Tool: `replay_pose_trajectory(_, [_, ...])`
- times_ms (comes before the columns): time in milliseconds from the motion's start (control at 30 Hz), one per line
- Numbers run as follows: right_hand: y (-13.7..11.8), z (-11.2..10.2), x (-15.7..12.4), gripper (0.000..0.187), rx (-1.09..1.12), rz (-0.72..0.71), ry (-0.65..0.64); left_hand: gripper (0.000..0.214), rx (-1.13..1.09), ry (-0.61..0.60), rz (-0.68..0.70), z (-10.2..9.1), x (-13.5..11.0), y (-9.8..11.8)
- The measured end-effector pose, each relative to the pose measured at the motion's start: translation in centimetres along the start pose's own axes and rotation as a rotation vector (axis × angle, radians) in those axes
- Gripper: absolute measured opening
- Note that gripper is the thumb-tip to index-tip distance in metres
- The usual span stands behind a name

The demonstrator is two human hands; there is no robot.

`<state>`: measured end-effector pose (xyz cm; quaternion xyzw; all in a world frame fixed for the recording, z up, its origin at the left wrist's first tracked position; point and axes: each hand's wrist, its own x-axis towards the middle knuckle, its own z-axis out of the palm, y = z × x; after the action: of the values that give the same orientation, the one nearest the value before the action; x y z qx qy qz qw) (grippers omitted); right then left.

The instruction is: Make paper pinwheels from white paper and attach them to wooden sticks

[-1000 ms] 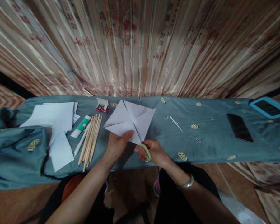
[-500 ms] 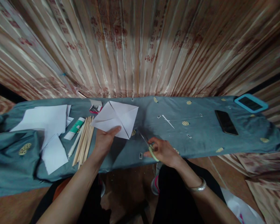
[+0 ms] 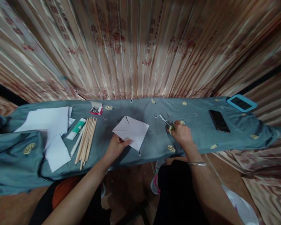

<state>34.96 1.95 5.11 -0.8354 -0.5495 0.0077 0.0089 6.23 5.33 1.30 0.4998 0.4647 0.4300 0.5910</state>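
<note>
My left hand (image 3: 118, 146) grips a square sheet of white paper (image 3: 133, 129) by its near left edge, thumb on top. A slit shows at the sheet's far corner. Off to the right, my right hand (image 3: 181, 132) is closed around scissors with pale green handles (image 3: 170, 128). Their blades point away from me, low over the cloth. Beside the blades lie thin white paper strips (image 3: 162, 118).
On the left are white paper sheets (image 3: 48, 118), a green and white glue tube (image 3: 76, 128), several wooden sticks (image 3: 86, 142) and a small red box of metal pins (image 3: 96, 108). A black phone (image 3: 219, 121) and a blue-framed tablet (image 3: 242, 103) lie on the right.
My right hand has moved right and away from me with the scissors, to beside the paper strips. The paper in my left hand has shifted right and nearer to me.
</note>
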Motion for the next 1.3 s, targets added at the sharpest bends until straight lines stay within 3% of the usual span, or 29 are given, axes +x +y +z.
replay_pose_trajectory(133, [-0.1, 0.7, 0.8, 0.039, 0.004, -0.029, 0.04, 0.089, -0.001, 0.043, -0.003, -1.6, -0.7, 0.3])
replay_pose_trajectory(233, [0.3, 1.0, 1.0, 0.041, -0.026, -0.034, 0.053, 0.099, 0.096, 0.08, 0.007, -3.3, -1.3, 0.5])
replay_pose_trajectory(333, [0.8, 0.7, 0.9, 0.034, -0.043, -0.045, 0.034, 0.091, 0.267, 0.114, 0.096, -5.0, -1.9, 0.8])
replay_pose_trajectory(467, [0.5, 0.3, 0.4, 0.034, -0.02, -0.045, 0.088, 0.058, 0.572, 0.115, 0.28, -7.6, -2.4, 1.6])
replay_pose_trajectory(567, [-0.7, 0.3, -0.1, 0.038, 0.04, -0.096, 0.171, 0.043, 0.795, 0.241, 0.377, -11.0, -2.2, 2.4])
replay_pose_trajectory(667, [-2.6, 0.5, -0.7, 0.038, 0.087, -0.165, 0.184, 0.044, 1.018, 0.434, 0.349, -15.3, -1.6, 3.1])
replay_pose_trajectory(800, [-4.9, 0.7, -1.0, 0.037, 0.105, -0.216, 0.151, 0.048, 1.324, 0.449, 0.248, -18.8, -0.6, 2.8])
replay_pose_trajectory(967, [-6.6, 0.6, -1.0, 0.035, 0.159, -0.246, 0.119, 0.048, 1.466, 0.423, 0.201, -19.5, 0.0, 2.4])
replay_pose_trajectory(1067, [-7.5, 0.1, -1.4, 0.034, 0.3, -0.242, 0.146, 0.041, 1.337, 0.468, 0.205, -19.7, -0.1, 3.3])
replay_pose_trajectory(1133, [-8.4, -0.4, -2.2, 0.032, 0.486, -0.266, 0.168, 0.038, 1.133, 0.562, 0.205, -19.2, -0.6, 4.2])
replay_pose_trajectory(1200, [-9.7, -0.9, -3.4, 0.03, 0.754, -0.294, 0.127, 0.043, 0.846, 0.62, 0.205, -17.4, -1.5, 5.0])
replay_pose_trajectory(1300, [-12.2, -1.4, -5.5, 0.035, 1.238, -0.347, -0.215, 0.042, 0.46, 0.332, 0.232, -12.6, -3.3, 5.2])
